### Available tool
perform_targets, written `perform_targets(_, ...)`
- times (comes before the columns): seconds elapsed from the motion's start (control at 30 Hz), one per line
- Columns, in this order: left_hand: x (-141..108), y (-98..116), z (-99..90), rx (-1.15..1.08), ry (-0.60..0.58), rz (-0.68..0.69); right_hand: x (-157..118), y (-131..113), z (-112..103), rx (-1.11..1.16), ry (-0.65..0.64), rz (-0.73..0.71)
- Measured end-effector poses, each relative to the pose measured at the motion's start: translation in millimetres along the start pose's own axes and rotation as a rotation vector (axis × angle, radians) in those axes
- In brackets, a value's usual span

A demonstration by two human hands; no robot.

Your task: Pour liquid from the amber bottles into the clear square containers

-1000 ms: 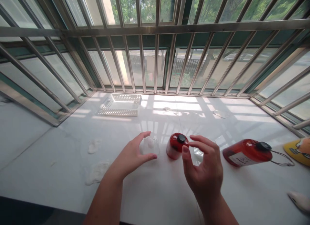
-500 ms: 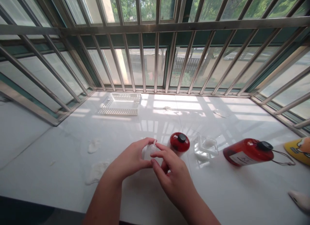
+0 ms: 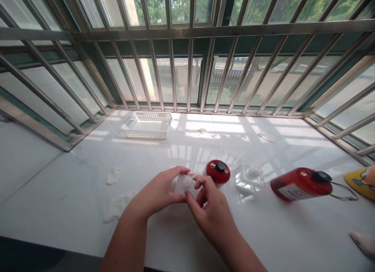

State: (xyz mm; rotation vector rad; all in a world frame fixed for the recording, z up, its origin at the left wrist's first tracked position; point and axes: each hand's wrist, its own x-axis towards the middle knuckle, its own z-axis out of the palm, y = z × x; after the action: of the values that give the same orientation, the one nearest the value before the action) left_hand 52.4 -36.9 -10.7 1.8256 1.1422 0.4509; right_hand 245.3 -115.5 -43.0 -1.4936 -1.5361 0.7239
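My left hand (image 3: 155, 189) is closed around the sides of a small clear plastic box (image 3: 179, 184), with a rounded white lump (image 3: 187, 184) at its top. My right hand (image 3: 212, 205) is bent over the box's right side, thumb near the lump. A thin white bit shows by the right index finger; the fingers hide what they grip. Just behind the right hand stands a red bottle (image 3: 217, 173) with a black cap. Another clear plastic box (image 3: 250, 178), with something whitish inside, sits to its right.
A second red bottle (image 3: 297, 184) with a cord lies at right, beside a yellow object (image 3: 361, 181). A white perforated basket (image 3: 146, 135) is at the back left. Flat white pieces (image 3: 114, 175) lie on the white surface (image 3: 73, 209). Metal bars (image 3: 187, 32) enclose the far side.
The right index finger has drawn back to the right from the box's top, uncovering more of the white lump. The left hand has hardly moved.
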Motion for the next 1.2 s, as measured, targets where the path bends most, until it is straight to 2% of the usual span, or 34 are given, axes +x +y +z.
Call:
perform_targets(0.13, -1.1, -1.0, 0.4, -0.001, 0.001, 0.009, -1.6, 1.2, 2.7, 0.038, -0.063, -0.001)
perform_targets(0.47, 0.8, -3.2, -0.2, 0.012, 0.045, -0.019, -1.6, -1.9, -2.5, -0.019, -0.017, 0.022)
perform_targets(0.63, 0.4, -3.9, -4.1, 0.031, 0.055, -0.034, -6.1, 4.9, 6.8, -0.067, 0.038, -0.097)
perform_targets(0.73, -0.1, -3.2, -4.8, 0.024, 0.060, -0.040, -7.6, 4.9, 8.7, -0.061, -0.027, -0.161)
perform_targets(0.87, -1.7, -2.2, -5.6, 0.009, 0.060, -0.056, -6.8, 1.6, 5.0, -0.015, -0.142, -0.155)
perform_targets(1.1, -4.7, -6.2, -9.7, 0.019, 0.085, -0.087, -8.6, -1.1, -3.1, -0.086, -0.027, -0.178)
perform_targets(1.2, -4.0, -5.6, -10.4, 0.009, 0.076, -0.068, -11.2, -2.3, -1.7, -0.113, -0.046, -0.152)
